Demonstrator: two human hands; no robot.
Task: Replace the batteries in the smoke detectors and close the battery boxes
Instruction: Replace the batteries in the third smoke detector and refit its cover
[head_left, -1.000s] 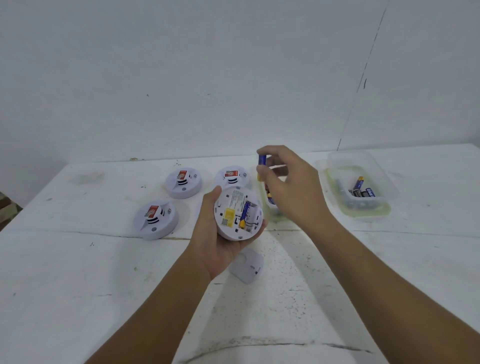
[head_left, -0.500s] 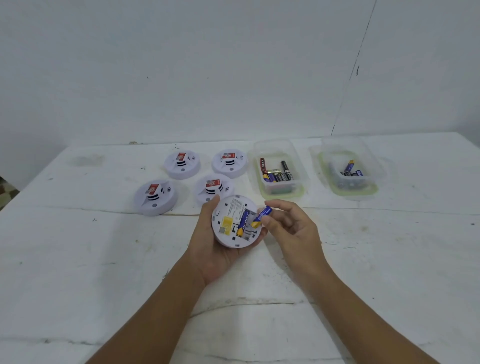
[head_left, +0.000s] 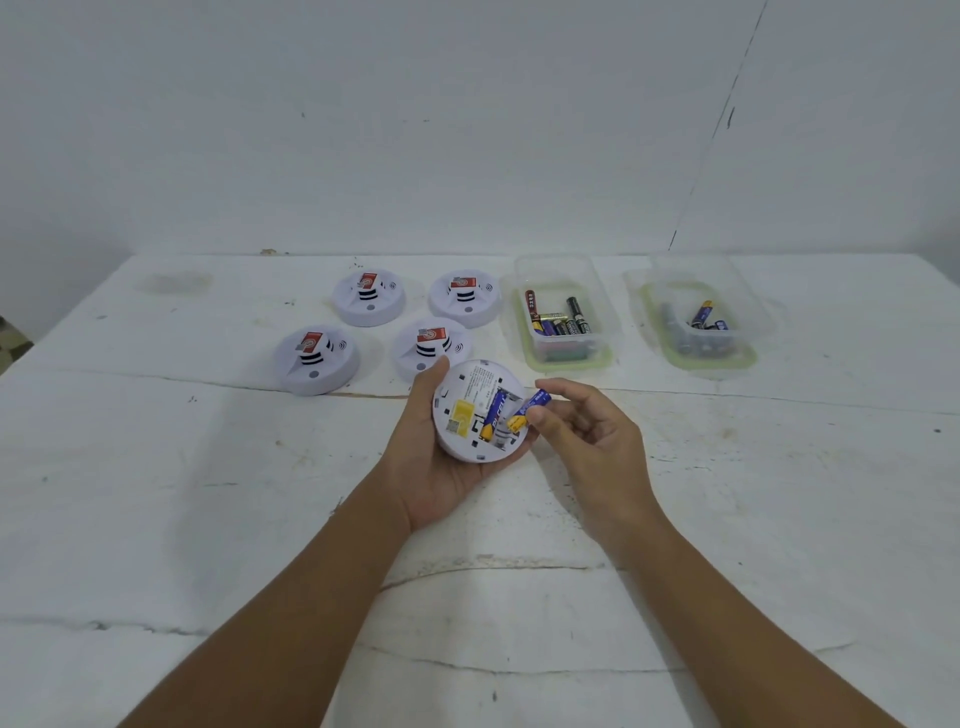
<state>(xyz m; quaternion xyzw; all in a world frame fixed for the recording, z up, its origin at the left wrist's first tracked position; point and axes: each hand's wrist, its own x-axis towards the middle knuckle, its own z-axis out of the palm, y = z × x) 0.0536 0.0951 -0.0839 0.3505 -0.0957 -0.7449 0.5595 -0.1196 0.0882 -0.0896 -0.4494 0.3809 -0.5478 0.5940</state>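
Head view: second battery going into an open smoke detector held over a white counter (head_left: 208, 519).

Two clear tubs sit far right, the nearer-left tub (head_left: 563, 358) and the right tub (head_left: 727, 358) both holding loose batteries; four more detectors (head_left: 317, 358) lie face-up at far left. The left hand (head_left: 441, 467) cups the upturned smoke detector (head_left: 478, 410), fingers curled round its rim, one seated battery (head_left: 493, 408) in the bay. The right hand (head_left: 587, 436) pinches the loose battery (head_left: 532, 408) between thumb and fingers, its gold end tilted into the empty slot. Likely light, rigid, smooth and apt to roll; best gripped mid-barrel and pressed spring-end first.
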